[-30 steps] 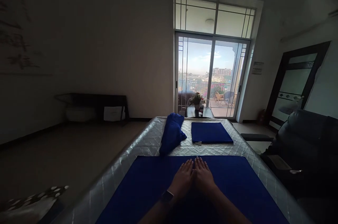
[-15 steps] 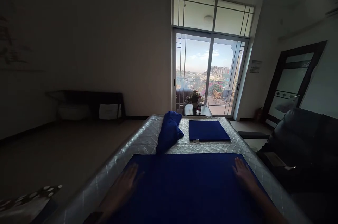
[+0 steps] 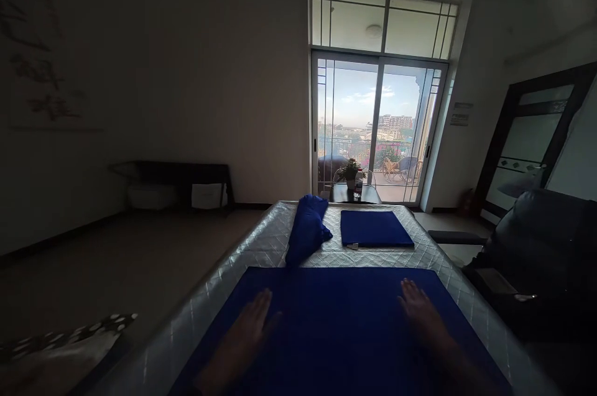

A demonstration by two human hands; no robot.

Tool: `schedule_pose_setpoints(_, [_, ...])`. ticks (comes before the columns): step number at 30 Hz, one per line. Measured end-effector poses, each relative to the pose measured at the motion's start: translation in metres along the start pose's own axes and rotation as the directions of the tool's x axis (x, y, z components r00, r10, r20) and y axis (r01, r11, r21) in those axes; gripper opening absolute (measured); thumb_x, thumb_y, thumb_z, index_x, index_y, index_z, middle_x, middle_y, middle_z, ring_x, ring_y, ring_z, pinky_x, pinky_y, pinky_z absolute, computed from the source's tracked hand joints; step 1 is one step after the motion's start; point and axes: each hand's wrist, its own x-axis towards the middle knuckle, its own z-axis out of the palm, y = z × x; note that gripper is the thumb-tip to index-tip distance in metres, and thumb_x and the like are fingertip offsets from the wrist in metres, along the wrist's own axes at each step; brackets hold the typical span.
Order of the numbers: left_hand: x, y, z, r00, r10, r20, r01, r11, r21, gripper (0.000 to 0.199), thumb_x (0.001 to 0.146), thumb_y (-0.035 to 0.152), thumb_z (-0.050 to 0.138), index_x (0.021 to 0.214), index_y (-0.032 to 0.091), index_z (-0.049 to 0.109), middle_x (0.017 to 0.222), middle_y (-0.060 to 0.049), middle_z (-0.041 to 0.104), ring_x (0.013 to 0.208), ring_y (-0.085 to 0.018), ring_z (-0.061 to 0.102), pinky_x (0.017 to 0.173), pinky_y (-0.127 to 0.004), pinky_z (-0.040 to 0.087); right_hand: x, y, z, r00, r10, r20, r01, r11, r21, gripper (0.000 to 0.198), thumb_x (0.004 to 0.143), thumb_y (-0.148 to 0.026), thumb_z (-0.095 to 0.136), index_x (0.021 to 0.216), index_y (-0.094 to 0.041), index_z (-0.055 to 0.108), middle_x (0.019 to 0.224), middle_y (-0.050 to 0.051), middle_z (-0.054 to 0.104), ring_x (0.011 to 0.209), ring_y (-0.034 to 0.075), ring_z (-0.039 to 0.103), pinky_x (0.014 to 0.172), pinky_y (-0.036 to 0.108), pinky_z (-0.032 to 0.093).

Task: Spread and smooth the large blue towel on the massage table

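hands have spread apart: left hand and right hand lie flat, released, on blue cloth

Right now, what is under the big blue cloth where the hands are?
The big blue cloth lies on a silver quilted mattress, which shows all around its edges. Both the left hand and right hand rest flat on top. The part of the mattress beneath the cloth is covered.

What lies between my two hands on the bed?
Head view: only bare blue cloth between the left hand and right hand, both flat on it.
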Motion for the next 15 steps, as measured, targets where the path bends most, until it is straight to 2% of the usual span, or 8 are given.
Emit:
schedule_pose_setpoints(2, [0.008, 0.049, 0.006, 0.988, 0.135, 0.072, -0.131, 0.989, -0.066, 0.070, 0.103, 0.058, 0.027, 0.157, 0.015, 0.035, 0.164, -0.012, 0.034, 0.151, -0.027, 0.034, 0.124, -0.047, 0.034, -0.003, -0.049, 0.001, 0.994, -0.078, 0.077, 0.073, 0.995, 0.070, 0.064, 0.104, -0.041, 0.021, 0.158, -0.009, 0.032, 0.167, 0.012, 0.025, 0.155, 0.024, 0.020, 0.128, 0.046, 0.020])
schedule_pose_setpoints(5, [0.021, 0.113, 0.019, 0.934, 0.353, 0.045, -0.346, 0.930, -0.123, 0.068, 0.104, 0.059, 0.027, 0.158, 0.018, 0.033, 0.163, -0.013, 0.037, 0.151, -0.027, 0.034, 0.123, -0.048, 0.035, -0.008, -0.112, 0.006, 0.967, -0.220, 0.130, 0.201, 0.969, 0.145, 0.069, 0.104, -0.050, 0.020, 0.160, -0.012, 0.024, 0.169, 0.009, 0.016, 0.157, 0.023, 0.010, 0.129, 0.046, 0.014])
schedule_pose_setpoints(8, [0.026, 0.146, 0.031, 0.906, 0.422, 0.044, -0.413, 0.901, -0.132, 0.069, 0.104, 0.060, 0.025, 0.157, 0.017, 0.034, 0.163, -0.013, 0.037, 0.152, -0.026, 0.034, 0.124, -0.049, 0.034, -0.014, -0.138, 0.011, 0.947, -0.266, 0.178, 0.237, 0.956, 0.172, 0.069, 0.103, -0.050, 0.017, 0.161, -0.012, 0.019, 0.170, 0.008, 0.013, 0.158, 0.022, 0.006, 0.130, 0.046, 0.010])
schedule_pose_setpoints(11, [0.021, 0.143, 0.028, 0.918, 0.385, 0.100, -0.371, 0.919, -0.130, 0.070, 0.104, 0.060, 0.024, 0.157, 0.015, 0.034, 0.164, -0.012, 0.034, 0.153, -0.026, 0.031, 0.125, -0.049, 0.032, -0.020, -0.127, 0.011, 0.951, -0.228, 0.207, 0.190, 0.964, 0.187, 0.071, 0.103, -0.053, 0.018, 0.161, -0.012, 0.018, 0.170, 0.007, 0.012, 0.158, 0.021, 0.006, 0.130, 0.046, 0.009])
schedule_pose_setpoints(13, [0.012, 0.122, 0.020, 0.937, 0.319, 0.143, -0.304, 0.945, -0.119, 0.071, 0.104, 0.061, 0.024, 0.158, 0.015, 0.032, 0.164, -0.011, 0.032, 0.153, -0.026, 0.029, 0.126, -0.049, 0.030, -0.026, -0.104, 0.009, 0.961, -0.181, 0.208, 0.143, 0.973, 0.183, 0.073, 0.102, -0.056, 0.019, 0.161, -0.013, 0.019, 0.170, 0.005, 0.014, 0.158, 0.020, 0.008, 0.130, 0.044, 0.010])
schedule_pose_setpoints(15, [-0.001, 0.086, 0.014, 0.961, 0.224, 0.162, -0.210, 0.973, -0.097, 0.074, 0.102, 0.064, 0.025, 0.159, 0.016, 0.030, 0.165, -0.010, 0.029, 0.154, -0.026, 0.027, 0.127, -0.049, 0.028, -0.035, -0.070, 0.009, 0.975, -0.115, 0.192, 0.085, 0.984, 0.156, 0.074, 0.101, -0.058, 0.020, 0.161, -0.014, 0.021, 0.170, 0.004, 0.016, 0.158, 0.020, 0.009, 0.130, 0.044, 0.011])
